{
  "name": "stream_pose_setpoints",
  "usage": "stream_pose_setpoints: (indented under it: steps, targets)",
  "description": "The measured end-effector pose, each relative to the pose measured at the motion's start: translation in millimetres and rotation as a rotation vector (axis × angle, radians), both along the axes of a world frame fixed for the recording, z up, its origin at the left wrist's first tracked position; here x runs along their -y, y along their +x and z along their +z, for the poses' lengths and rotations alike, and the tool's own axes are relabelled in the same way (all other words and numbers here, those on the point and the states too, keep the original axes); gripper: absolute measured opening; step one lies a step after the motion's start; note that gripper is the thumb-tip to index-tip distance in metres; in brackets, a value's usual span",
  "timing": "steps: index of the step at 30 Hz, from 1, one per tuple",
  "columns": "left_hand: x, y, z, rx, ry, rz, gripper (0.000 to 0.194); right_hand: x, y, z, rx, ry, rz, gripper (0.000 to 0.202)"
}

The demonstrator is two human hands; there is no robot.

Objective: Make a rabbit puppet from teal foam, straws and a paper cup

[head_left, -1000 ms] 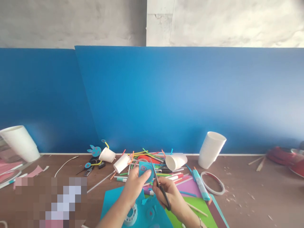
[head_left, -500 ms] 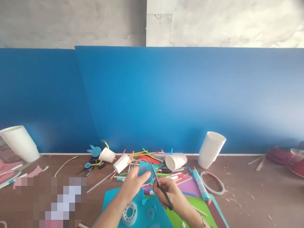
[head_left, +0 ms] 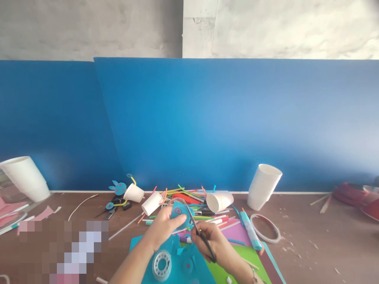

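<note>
A small piece of blue paper (head_left: 179,212) with a red drawing on it is pinched in my left hand (head_left: 164,225), thumb on top. My right hand (head_left: 209,238) has its fingers in the black handles of a pair of scissors (head_left: 204,241). The blades point up and left, at the right edge of the blue paper. Below my hands lie blue sheets (head_left: 177,272) with cut scraps, a small blue disc (head_left: 187,266) with a red mark and a roll of clear tape (head_left: 162,265).
Behind my hands lies a pile of coloured sticks and pens, with white paper cups (head_left: 219,201) on their sides. Stacked cups (head_left: 264,186) stand right, another stack (head_left: 25,178) left. A blue rabbit-head cutout (head_left: 119,188) lies near a tipped cup (head_left: 134,193). A blue panel (head_left: 207,126) stands behind.
The scissors' blades have shifted slightly left along the edge of the blue paper. My left hand and the paper have tilted a little; both grips are kept.
</note>
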State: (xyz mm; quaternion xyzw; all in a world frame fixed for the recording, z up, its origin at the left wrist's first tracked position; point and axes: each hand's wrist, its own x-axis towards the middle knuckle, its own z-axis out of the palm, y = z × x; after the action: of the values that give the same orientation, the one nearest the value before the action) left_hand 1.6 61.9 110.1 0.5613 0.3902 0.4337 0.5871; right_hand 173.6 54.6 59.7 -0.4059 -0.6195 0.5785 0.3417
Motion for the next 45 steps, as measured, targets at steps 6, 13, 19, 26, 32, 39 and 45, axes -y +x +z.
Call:
stream_pose_setpoints:
  steps: [6, 13, 19, 26, 32, 39, 45]
  targets:
    - [6.5, 20.5, -15.1, 0.355, -0.269, 0.24, 0.036, 1.8, -9.3, -4.5, -0.096, 0.005, -0.081, 0.032]
    - [17.0, 42.3, -32.2, 0.365, -0.184, 0.468, 0.037, 10.8, -20.7, -3.6, -0.183, 0.002, -0.154, 0.041]
    - [15.7, 37.6, -26.9, 0.212, -0.143, 0.428, 0.033, 9.1, -20.2, -4.7, -0.197, 0.006, -0.126, 0.042]
    - [17.5, 36.2, -18.6, 0.235, -0.082, 0.359, 0.026, 10.0, -18.3, -0.3, -0.199, 0.007, -0.148, 0.042]
    - [15.1, 32.7, -19.7, 0.206, -0.059, 0.348, 0.025, 9.3, -16.3, -4.1, -0.206, 0.005, -0.135, 0.043]
    - [11.2, 30.0, -15.6, 0.185, -0.026, 0.293, 0.021, 7.8, -13.2, -3.2, -0.193, -0.003, -0.128, 0.039]
    - [9.2, 26.7, -18.0, 0.186, -0.023, 0.274, 0.022, 8.6, -13.9, -2.9, -0.165, -0.015, -0.131, 0.039]
